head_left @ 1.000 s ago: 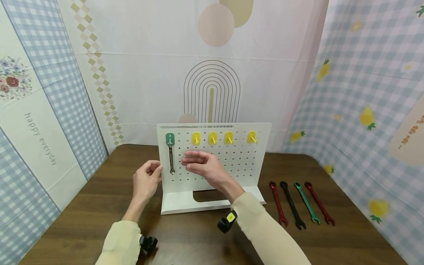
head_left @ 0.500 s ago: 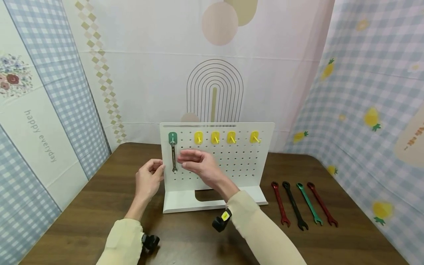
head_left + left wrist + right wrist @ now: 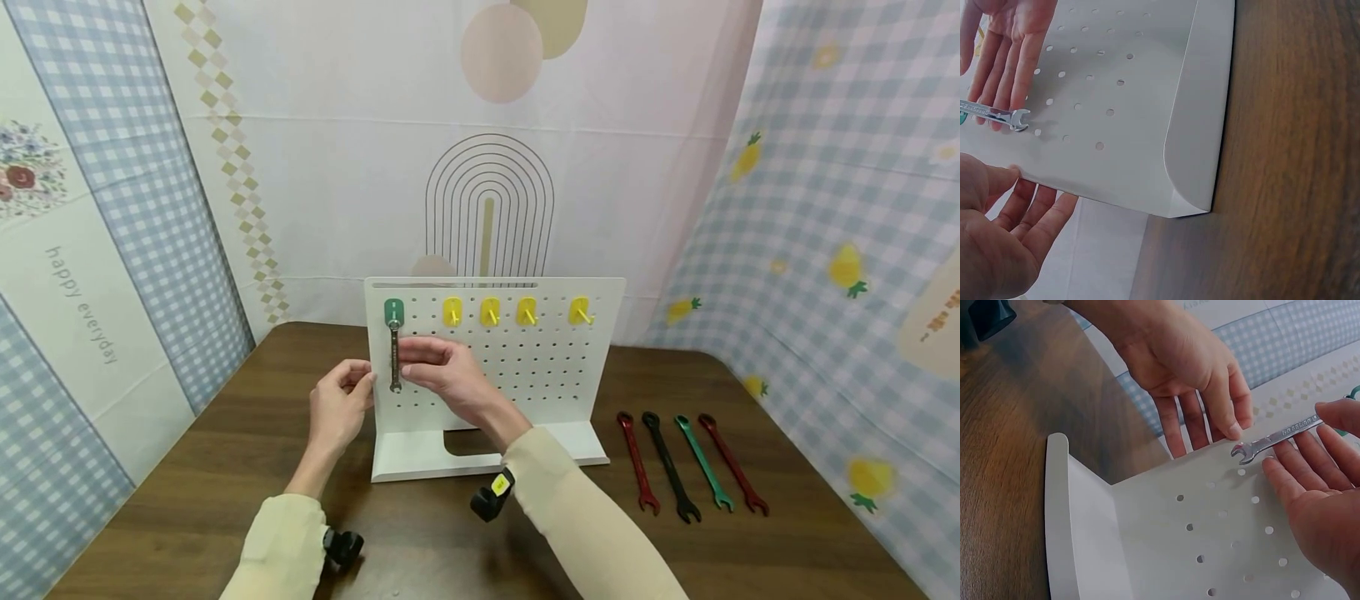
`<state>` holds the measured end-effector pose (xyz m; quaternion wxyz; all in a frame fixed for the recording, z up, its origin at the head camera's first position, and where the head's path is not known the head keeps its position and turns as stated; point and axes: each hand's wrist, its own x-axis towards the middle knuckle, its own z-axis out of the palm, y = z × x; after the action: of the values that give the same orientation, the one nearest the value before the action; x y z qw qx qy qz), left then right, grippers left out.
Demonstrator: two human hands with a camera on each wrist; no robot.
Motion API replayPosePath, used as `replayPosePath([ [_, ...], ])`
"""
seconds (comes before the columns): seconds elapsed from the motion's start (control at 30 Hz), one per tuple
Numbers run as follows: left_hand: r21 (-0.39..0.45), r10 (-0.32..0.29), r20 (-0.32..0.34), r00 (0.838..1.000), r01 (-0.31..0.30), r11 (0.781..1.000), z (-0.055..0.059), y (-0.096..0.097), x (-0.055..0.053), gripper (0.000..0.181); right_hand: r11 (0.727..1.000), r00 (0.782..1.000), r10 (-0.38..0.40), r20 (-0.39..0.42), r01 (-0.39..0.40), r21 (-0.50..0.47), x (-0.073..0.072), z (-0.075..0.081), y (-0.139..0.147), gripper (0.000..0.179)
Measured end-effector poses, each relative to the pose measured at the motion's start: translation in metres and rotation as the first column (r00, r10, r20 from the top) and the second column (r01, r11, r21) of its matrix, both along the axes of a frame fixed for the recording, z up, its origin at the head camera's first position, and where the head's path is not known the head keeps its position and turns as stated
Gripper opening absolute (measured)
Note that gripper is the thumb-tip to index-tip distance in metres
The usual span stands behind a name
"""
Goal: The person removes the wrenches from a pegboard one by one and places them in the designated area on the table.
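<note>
A silver combination wrench (image 3: 395, 358) hangs by its ring end from the green hook (image 3: 393, 312) at the upper left of a white pegboard (image 3: 517, 375). My right hand (image 3: 450, 377) is beside it, fingers nearly straight and reaching behind the shank; in the right wrist view the thumb overlaps the wrench (image 3: 1272, 439). Whether they touch it is hard to tell. In the left wrist view the thumb stands apart from it. My left hand (image 3: 339, 404) grips the board's left edge, thumb in front and fingers (image 3: 1041, 212) behind.
Several yellow hooks (image 3: 490, 312) line the top of the board. On the wooden table (image 3: 225, 467) to the right lie a red wrench (image 3: 639, 462), a black wrench (image 3: 671, 468), a green wrench (image 3: 703, 463) and another red wrench (image 3: 733, 464). Patterned cloths hang around the table.
My right hand has moved left, from the middle of the board up to the hanging wrench. The left hand keeps its grip on the edge. The head view has shifted slightly.
</note>
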<state>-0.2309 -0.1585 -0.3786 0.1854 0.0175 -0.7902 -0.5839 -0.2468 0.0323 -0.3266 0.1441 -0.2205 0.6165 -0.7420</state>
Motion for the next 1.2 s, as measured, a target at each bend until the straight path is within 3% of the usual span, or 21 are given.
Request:
replayPosePath([
  [0.43,-0.016,-0.011,-0.003,1.0,0.011,1.0,0.0,-0.001,0.0,0.016,1.0,0.997,-0.016,0.069,0.017,-0.014,0.01,0.003,-0.012,0.042],
  [0.77,-0.015,-0.014,0.017,1.0,0.015,1.0,0.001,-0.002,0.001,0.019,0.997,0.996,-0.075,0.044,0.074,0.036,0.02,0.006,-0.019,0.032],
  [1.2,-0.027,-0.02,0.025,0.999,0.021,0.999,0.001,-0.004,0.002,0.019,0.996,0.995,-0.08,0.062,0.077,0.05,0.026,0.015,-0.02,0.031],
])
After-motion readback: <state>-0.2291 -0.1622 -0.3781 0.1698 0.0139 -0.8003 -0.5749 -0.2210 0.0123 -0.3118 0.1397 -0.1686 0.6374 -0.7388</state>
